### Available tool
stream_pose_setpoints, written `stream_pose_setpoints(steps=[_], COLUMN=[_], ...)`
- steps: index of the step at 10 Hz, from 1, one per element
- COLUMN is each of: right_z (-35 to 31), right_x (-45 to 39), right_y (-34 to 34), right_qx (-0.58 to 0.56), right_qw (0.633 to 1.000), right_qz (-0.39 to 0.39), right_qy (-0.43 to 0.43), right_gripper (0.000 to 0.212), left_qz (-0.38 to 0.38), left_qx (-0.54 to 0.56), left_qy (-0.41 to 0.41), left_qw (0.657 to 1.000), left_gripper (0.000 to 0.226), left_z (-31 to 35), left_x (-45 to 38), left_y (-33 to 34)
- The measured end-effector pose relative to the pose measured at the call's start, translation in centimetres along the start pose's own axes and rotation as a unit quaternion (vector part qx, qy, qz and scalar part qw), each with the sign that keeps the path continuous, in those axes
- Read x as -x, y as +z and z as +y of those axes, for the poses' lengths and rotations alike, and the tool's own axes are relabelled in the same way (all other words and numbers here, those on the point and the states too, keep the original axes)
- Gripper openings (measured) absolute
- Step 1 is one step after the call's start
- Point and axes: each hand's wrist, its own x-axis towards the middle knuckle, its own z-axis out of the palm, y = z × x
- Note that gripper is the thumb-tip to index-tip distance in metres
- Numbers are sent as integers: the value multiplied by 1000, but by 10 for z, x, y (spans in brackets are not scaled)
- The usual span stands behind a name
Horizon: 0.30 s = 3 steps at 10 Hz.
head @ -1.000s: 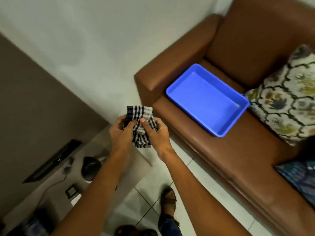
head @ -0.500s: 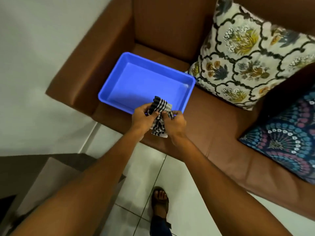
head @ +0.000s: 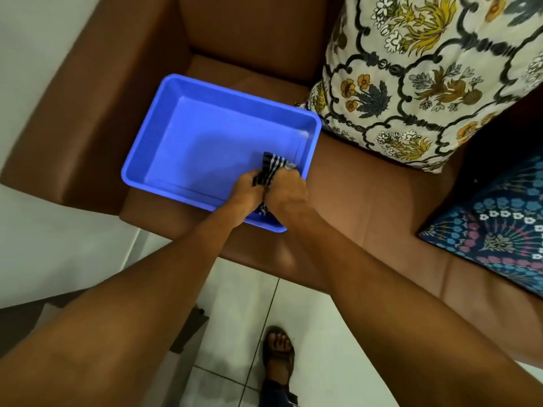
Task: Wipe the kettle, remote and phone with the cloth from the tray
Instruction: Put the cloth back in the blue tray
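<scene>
Both hands, left hand (head: 246,191) and right hand (head: 286,191), clench the bunched checked cloth (head: 269,171) over the blue tray's (head: 164,118) near right corner. The tray sits on a brown sofa (head: 367,201), touching a floral cushion (head: 411,83). No readable writing.

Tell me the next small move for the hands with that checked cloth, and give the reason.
Probably lower the cloth onto the tray floor and let go. Both the left hand and right hand grip it bunched over the tray's near right corner, and nothing else shows inside the tray.
</scene>
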Motion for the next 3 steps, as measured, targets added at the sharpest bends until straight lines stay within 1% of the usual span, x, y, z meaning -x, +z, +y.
stream_pose_setpoints(steps=[1,2,3], right_z=[-7,-20,-47], right_x=[7,21,45], right_y=[-2,-11,-26], right_qx=[25,28,56], right_qw=[1000,1000,998], right_qz=[1,-11,-21], right_qy=[2,-4,-28], right_gripper=[39,56,54], left_qz=[-4,57,94], left_qx=[-33,-62,-101], left_qy=[24,39,52], left_qw=[999,996,989], left_gripper=[35,36,38], left_z=[3,2,2], left_x=[11,30,58], left_y=[-12,-39,-80])
